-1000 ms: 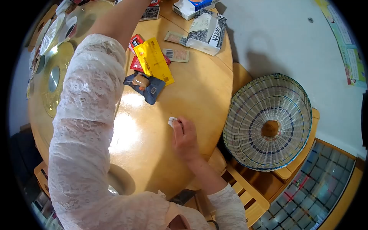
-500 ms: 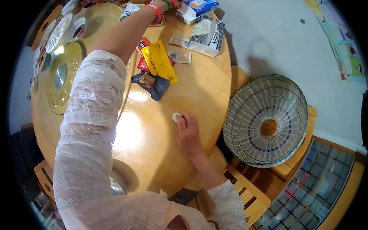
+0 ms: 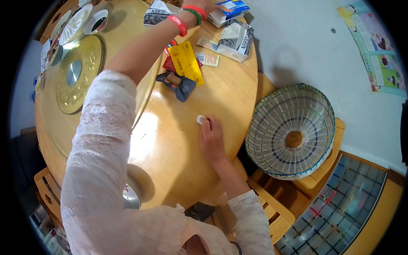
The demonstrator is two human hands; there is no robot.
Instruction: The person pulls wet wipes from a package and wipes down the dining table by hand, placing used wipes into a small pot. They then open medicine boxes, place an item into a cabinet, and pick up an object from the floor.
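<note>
My left hand (image 3: 205, 5) reaches to the far end of the table, beside a blue-and-white box (image 3: 229, 10); the top edge of the view cuts it off and its fingers do not show. Red and green bands circle that wrist. Close to me, my right hand (image 3: 212, 138) rests on the tabletop, fingers closed on a small crumpled white tissue (image 3: 200, 120). Beyond it lie a dark opened wrapper (image 3: 183, 90) with a brown piece (image 3: 173, 79) on it, a yellow packet (image 3: 186, 61) and a red packet (image 3: 168, 63).
Two printed packs, one standing right (image 3: 236, 41) and one farther back (image 3: 161, 15), sit near small sachets (image 3: 208, 59). A golden turntable (image 3: 87, 59) and bowls are at left. A woven basket (image 3: 276, 123) stands off the table's right edge, above a wooden chair (image 3: 274, 208).
The view has shifted slightly, so the tabletop things appear a little higher and farther right. My left forearm has drawn back slightly; my right hand keeps hold of the tissue.
</note>
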